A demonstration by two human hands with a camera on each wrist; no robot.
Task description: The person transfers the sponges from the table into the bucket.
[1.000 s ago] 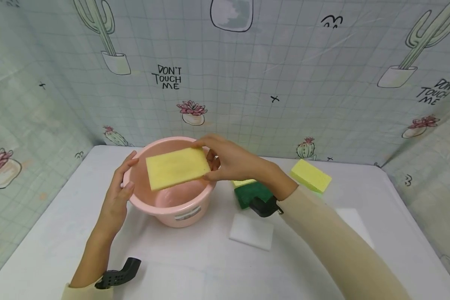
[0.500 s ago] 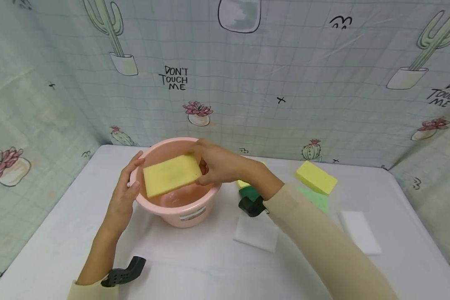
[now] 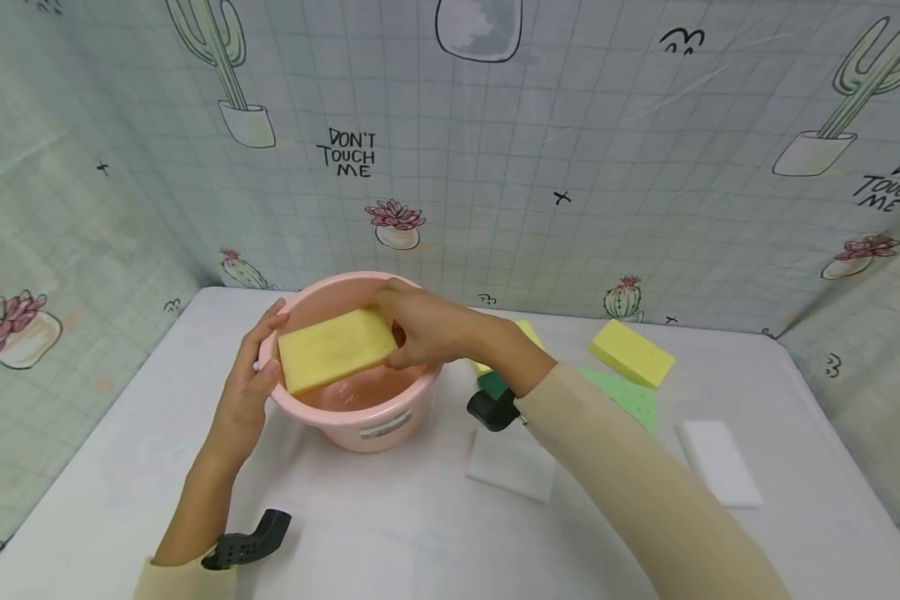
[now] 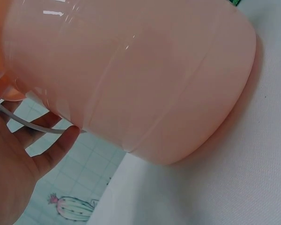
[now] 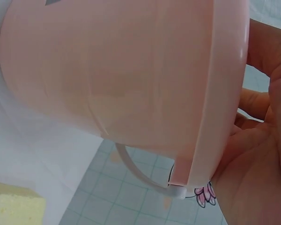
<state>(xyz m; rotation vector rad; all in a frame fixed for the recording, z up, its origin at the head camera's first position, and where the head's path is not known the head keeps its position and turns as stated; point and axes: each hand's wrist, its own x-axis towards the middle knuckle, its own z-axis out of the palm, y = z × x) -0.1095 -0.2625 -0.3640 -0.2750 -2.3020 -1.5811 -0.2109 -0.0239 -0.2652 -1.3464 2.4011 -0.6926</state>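
Note:
A pink bucket (image 3: pixel 337 422) stands on the white table, left of centre. With thumb and fingers, my right hand (image 3: pixel 438 327) pinches the right end of a yellow rectangular sponge (image 3: pixel 333 352), which tilts within the bucket's mouth. My left hand (image 3: pixel 243 396) holds the bucket's left rim. In the left wrist view, the grey bucket handle (image 4: pixel 37 125) crosses that hand's fingers. The right wrist view shows the outer bucket wall (image 5: pixel 122 79) in front of my right fingers and hides the sponge.
Right of the bucket, partly under my right arm, lies a green-and-yellow sponge (image 3: pixel 492 384). Farther right are another yellow sponge (image 3: pixel 632 354) and a light green sheet (image 3: pixel 630 398). White pads lie nearer, one in the middle (image 3: pixel 510 465), the other white pad (image 3: pixel 718 462) rightward.
My right hand has moved left and down with the sponge, deeper into the bucket's mouth. The left hand keeps its hold on the rim. The head view has shifted slightly.

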